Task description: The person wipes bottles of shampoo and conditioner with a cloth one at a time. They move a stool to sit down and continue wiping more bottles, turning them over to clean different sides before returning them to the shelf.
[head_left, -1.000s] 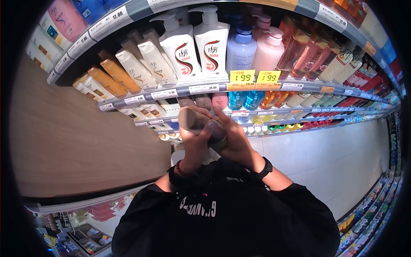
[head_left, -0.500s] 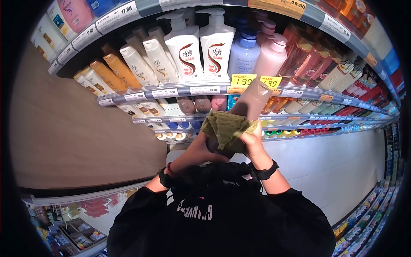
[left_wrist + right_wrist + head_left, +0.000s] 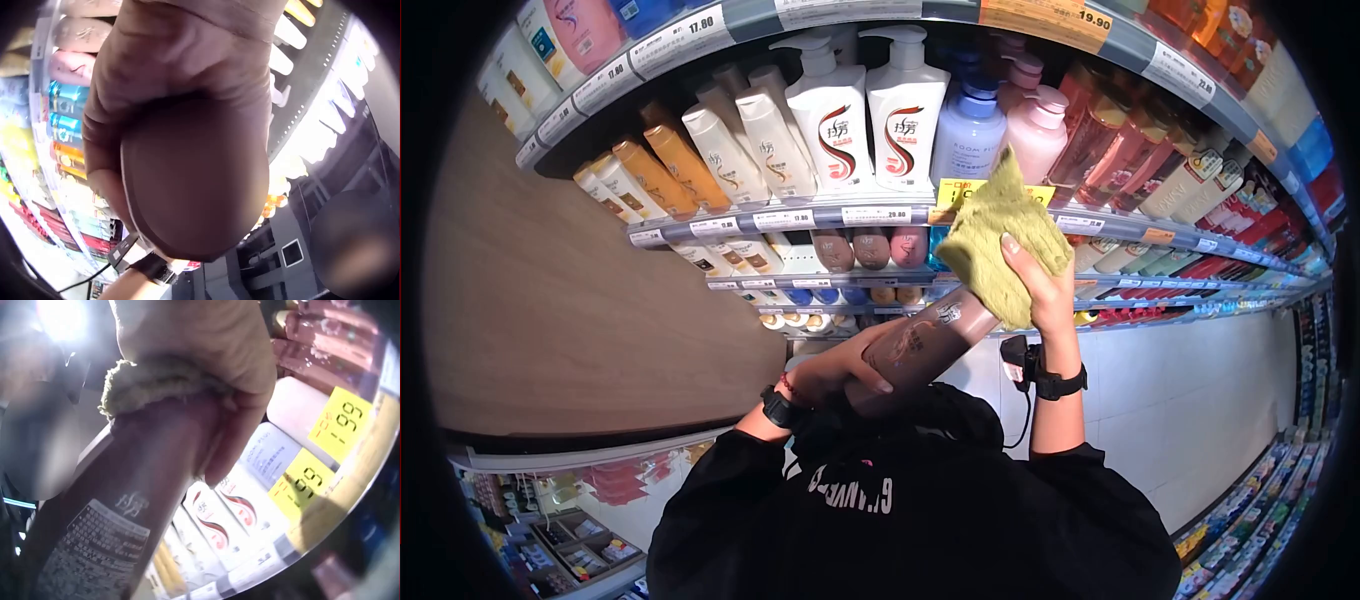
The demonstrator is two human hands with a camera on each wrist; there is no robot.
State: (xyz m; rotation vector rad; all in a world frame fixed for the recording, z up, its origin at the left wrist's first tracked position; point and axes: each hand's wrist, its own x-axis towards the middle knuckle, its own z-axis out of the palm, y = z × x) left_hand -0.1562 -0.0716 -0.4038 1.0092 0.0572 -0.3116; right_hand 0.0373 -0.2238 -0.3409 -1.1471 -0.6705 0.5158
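Note:
A mauve-brown shampoo bottle (image 3: 928, 345) lies slanted between my hands in front of the shelves. My left hand (image 3: 845, 362) grips it round its lower end, thumb across the front. In the left wrist view the bottle's oval base (image 3: 194, 181) faces the camera, with fingers curled round its side. My right hand (image 3: 1045, 285) holds a fuzzy olive-green cloth (image 3: 990, 240) wrapped over the bottle's upper end, thumb on top of the cloth. That end is hidden beneath it. The right wrist view shows the printed back label (image 3: 94, 550) and the cloth's bunched edge (image 3: 150, 387) under the palm.
White pump bottles (image 3: 905, 125), a blue pump bottle (image 3: 970, 130) and a pink one (image 3: 1035, 135) stand on the shelf ahead. Similar brown bottles (image 3: 833, 250) are on the shelf below. A brown panel (image 3: 600, 320) is at left, tiled floor (image 3: 1170, 370) at right.
The cloth has gone from the bottle's middle to its upper end, with my right hand moving up and right. My left hand now holds the lower end, and the bottle has tipped and dropped lower.

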